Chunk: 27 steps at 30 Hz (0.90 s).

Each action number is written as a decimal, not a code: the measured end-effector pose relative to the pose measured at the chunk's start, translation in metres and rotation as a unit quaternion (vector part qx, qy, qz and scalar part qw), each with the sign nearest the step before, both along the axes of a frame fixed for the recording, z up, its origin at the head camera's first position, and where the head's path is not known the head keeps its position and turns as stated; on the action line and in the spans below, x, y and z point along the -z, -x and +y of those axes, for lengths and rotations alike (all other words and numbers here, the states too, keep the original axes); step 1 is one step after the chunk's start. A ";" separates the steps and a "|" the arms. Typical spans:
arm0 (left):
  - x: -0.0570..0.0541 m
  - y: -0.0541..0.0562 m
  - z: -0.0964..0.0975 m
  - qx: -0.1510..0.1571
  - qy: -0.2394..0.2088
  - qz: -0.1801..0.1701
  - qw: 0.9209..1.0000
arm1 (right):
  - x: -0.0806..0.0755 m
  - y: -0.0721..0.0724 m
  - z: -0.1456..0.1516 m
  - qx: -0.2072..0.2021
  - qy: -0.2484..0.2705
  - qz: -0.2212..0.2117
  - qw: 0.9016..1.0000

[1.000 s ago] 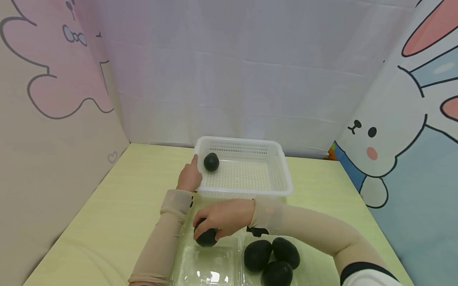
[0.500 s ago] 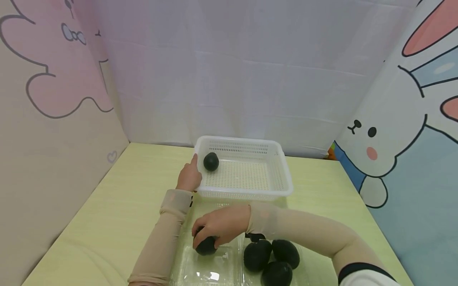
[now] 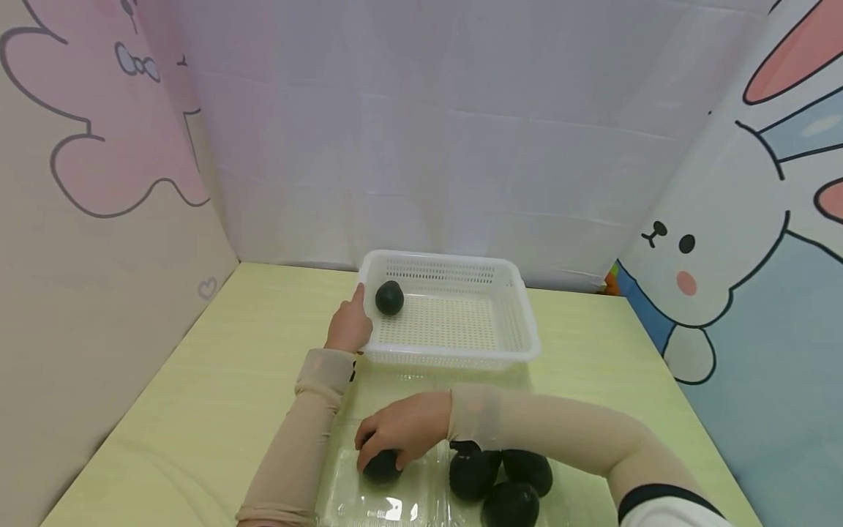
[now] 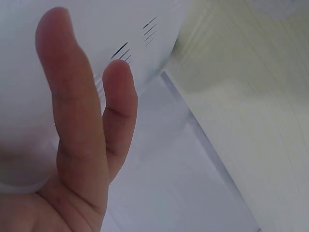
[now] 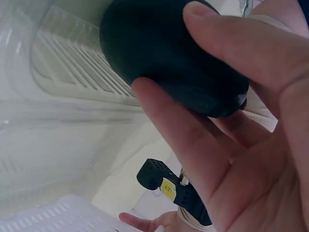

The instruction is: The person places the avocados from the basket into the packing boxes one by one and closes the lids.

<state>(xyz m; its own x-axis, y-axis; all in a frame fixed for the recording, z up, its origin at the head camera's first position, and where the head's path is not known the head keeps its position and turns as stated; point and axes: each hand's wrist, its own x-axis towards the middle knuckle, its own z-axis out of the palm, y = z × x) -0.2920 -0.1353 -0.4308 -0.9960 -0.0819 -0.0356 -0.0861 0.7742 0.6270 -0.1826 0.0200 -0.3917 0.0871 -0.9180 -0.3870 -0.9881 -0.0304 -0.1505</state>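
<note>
My right hand (image 3: 410, 424) grips a dark avocado (image 3: 382, 468) low over the left compartment of a clear plastic tray (image 3: 356, 505). Up close in the right wrist view, fingers and thumb wrap the dark green fruit (image 5: 164, 53). My left hand (image 3: 349, 326) lies at the left side of a white perforated basket (image 3: 454, 352), index finger along the rim. In the left wrist view its fingers (image 4: 79, 125) are extended beside the basket's slotted wall. One avocado (image 3: 390, 298) sits inside the basket at the left. Three more avocados (image 3: 510, 503) fill the tray's right compartment, partly behind my right forearm.
The pale yellow table (image 3: 197, 410) extends to both sides. A white sheet (image 3: 421, 146) hangs behind the basket, and cartoon-printed panels flank it. In the right wrist view a small black camera (image 5: 169, 183) shows on my left wrist.
My right hand has moved toward me and lower with the avocado, from near the tray's far part to over its left compartment. My left hand and the basket have stayed put.
</note>
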 end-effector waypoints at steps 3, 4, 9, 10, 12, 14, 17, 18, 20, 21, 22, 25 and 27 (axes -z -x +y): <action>0.000 0.000 0.000 -0.001 -0.001 -0.001 1.000 | 0.002 0.000 -0.001 0.003 0.004 0.001 1.000; 0.000 0.000 0.000 -0.002 -0.001 -0.001 1.000 | 0.002 0.000 -0.001 0.004 0.006 0.000 1.000; 0.000 0.000 0.000 -0.001 0.003 -0.003 1.000 | 0.003 0.000 -0.003 0.003 0.016 -0.016 1.000; 0.000 0.001 0.000 -0.001 0.005 -0.003 1.000 | 0.003 0.000 -0.003 0.003 0.019 -0.018 1.000; -0.001 0.001 0.000 -0.001 0.007 -0.004 1.000 | 0.004 -0.001 -0.004 0.001 0.024 -0.017 1.000; -0.001 0.001 0.000 -0.001 0.008 -0.005 1.000 | 0.005 -0.001 -0.006 0.001 0.028 -0.013 1.000; 0.000 0.002 -0.001 -0.001 0.008 -0.006 1.000 | 0.005 -0.001 -0.007 0.001 0.030 -0.009 1.000; 0.000 0.002 -0.001 -0.001 0.006 -0.008 1.000 | 0.005 -0.001 -0.008 0.002 0.030 -0.009 0.999; 0.001 0.003 -0.001 -0.002 0.004 -0.010 1.000 | 0.004 -0.001 -0.008 0.003 0.030 -0.008 0.999; 0.001 0.003 -0.002 -0.001 0.003 -0.010 1.000 | 0.004 -0.001 -0.008 0.003 0.031 -0.006 0.999; 0.001 0.003 -0.002 -0.001 0.005 -0.009 1.000 | 0.003 -0.001 -0.008 0.002 0.033 -0.003 0.999; 0.001 0.003 -0.002 0.001 0.010 -0.004 1.000 | 0.003 -0.001 -0.008 -0.001 0.038 0.006 0.999; 0.001 0.002 -0.002 0.002 0.015 0.001 1.000 | 0.003 -0.001 -0.008 -0.004 0.041 0.008 0.999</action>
